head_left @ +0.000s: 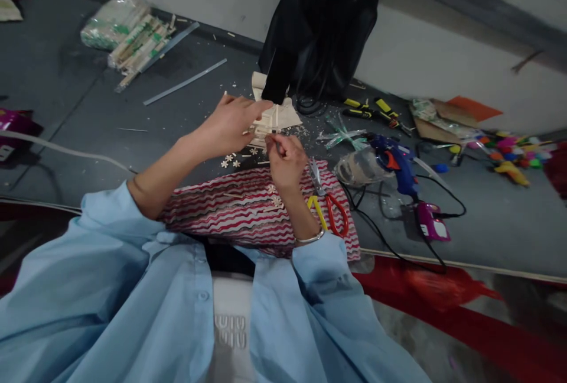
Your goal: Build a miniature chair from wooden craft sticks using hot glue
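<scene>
My left hand (233, 124) reaches over a pale wooden craft piece (266, 125) built of thin sticks, its fingers and thumb at either side of it, holding it. At the piece's near right edge my right hand (287, 161) is closed in a pinch, with a small dark thing by the fingertips that I cannot make out. A dark phone (279, 78) leans just behind, by a cream cloth (290, 114). Small wooden flower shapes (228, 161) lie near the left hand. Scissors (328, 211) with red and yellow handles rest on a red-and-white striped cloth (212, 208) below the right hand.
A black bag (321, 34) stands against the wall. Right of it lie yellow-black pliers (361, 110), a blue glue gun (398, 161), its cable and colourful pom-poms (509, 146). Bundled sticks (142, 46) and glue sticks (186, 81) lie at the left. The table's front edge (487, 270) is near.
</scene>
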